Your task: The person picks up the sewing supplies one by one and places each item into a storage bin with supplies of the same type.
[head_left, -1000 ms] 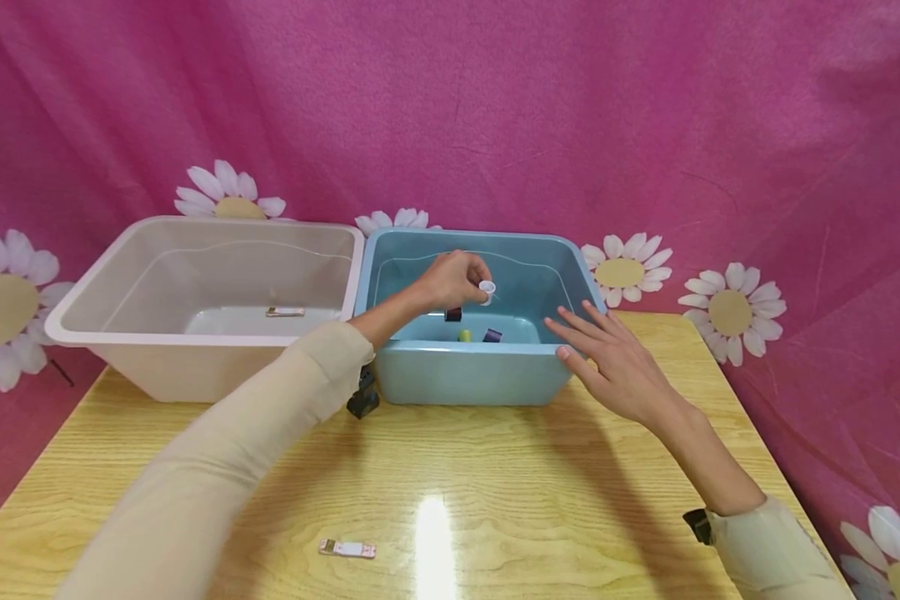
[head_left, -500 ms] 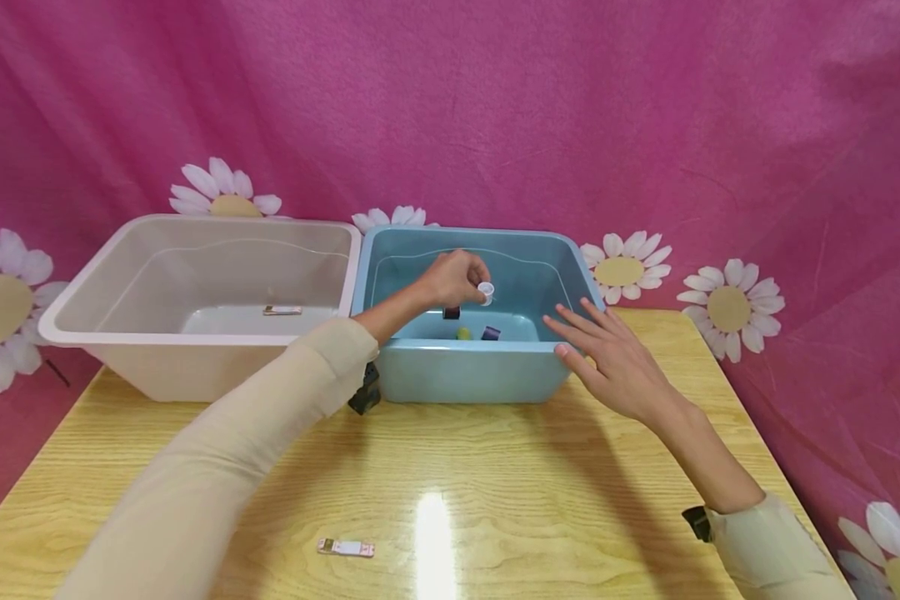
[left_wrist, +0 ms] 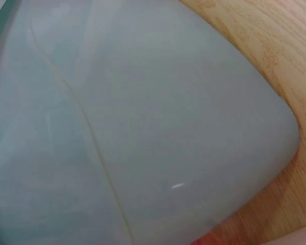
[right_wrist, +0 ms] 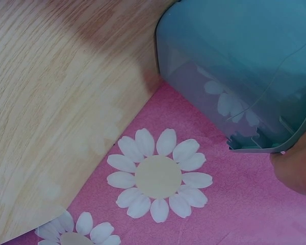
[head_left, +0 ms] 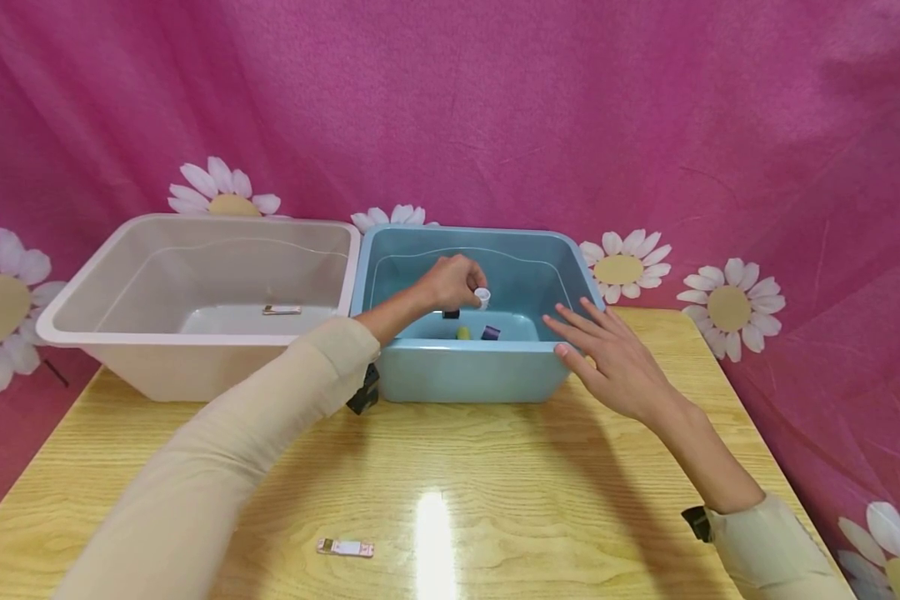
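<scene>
I list: left hand [head_left: 453,282], pinching a white spool [head_left: 483,298] over the blue bin [head_left: 465,375]; right hand [head_left: 617,367], spread, grasping nothing, at the bin's corner, presumably for steadying.

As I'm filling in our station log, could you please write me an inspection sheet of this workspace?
Surface: wooden table, with a bright patch of glare near the front.
Job's things: white spool, held inside the blue tub; in that tub lie a purple spool, a yellow item and a dark item partly hidden by the hand.
Clutter: a folded strip on the table; a similar strip in the beige tub.
Grippers: left hand pinches the white spool; right hand is spread at the blue tub's right end.
Cables: nothing seen.
Surroundings: pink cloth with white flowers behind the tubs.
</scene>
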The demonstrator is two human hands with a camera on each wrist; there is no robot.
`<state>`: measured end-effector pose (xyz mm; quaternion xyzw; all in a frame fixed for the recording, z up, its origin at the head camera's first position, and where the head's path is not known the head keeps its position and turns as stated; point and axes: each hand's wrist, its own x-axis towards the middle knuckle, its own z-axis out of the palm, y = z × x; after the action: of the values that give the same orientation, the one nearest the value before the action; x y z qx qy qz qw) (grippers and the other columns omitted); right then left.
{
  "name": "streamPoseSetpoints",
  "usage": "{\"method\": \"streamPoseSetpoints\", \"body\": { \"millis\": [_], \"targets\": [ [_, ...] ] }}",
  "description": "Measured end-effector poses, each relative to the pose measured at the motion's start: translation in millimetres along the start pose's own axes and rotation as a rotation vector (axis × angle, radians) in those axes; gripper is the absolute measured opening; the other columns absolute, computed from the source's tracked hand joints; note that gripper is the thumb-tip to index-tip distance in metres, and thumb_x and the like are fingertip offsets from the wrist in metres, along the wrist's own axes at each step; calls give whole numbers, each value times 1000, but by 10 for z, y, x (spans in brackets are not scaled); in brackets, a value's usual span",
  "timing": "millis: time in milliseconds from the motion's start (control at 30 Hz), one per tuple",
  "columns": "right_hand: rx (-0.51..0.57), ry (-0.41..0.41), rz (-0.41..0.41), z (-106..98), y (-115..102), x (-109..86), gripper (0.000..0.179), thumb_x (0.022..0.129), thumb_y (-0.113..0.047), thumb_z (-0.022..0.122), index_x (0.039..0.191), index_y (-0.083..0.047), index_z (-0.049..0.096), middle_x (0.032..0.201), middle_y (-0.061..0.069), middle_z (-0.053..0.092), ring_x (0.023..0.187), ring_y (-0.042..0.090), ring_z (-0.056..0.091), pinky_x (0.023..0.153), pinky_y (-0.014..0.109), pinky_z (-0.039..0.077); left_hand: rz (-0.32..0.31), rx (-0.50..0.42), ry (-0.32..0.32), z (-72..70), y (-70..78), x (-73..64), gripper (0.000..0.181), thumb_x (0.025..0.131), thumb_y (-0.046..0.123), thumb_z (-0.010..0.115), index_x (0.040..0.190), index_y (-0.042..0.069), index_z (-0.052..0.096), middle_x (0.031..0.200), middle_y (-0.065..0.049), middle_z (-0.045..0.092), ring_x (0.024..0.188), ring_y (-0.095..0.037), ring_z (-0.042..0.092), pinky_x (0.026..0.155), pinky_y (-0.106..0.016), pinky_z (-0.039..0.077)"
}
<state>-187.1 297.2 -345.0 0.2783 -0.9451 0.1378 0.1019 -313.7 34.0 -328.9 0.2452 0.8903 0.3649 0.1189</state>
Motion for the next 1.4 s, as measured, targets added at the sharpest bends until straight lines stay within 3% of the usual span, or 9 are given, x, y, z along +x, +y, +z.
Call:
{"method": "streamPoseSetpoints", "body": {
  "millis": [333, 1400],
  "targets": [
    [4, 6, -2, 2, -6, 2, 48, 105, -34, 51, 148, -14, 50, 155, 11, 40, 147, 40, 21, 119, 53, 8, -26, 16, -24, 8, -5, -8, 15, 88, 5, 76, 102, 1, 71, 99, -11, 69, 94, -21, 61, 78, -30, 52],
    [6, 5, 3, 6, -17, 0, 48, 104, -32, 52, 149, -14, 49, 155, 11, 40, 147, 40, 20, 119, 53, 8, -23, 55, -42, 16, -41, -2, 17, 88, 6, 76, 104, 0, 71, 102, -11, 68, 97, -22, 60, 81, -31, 52]
  ]
}}
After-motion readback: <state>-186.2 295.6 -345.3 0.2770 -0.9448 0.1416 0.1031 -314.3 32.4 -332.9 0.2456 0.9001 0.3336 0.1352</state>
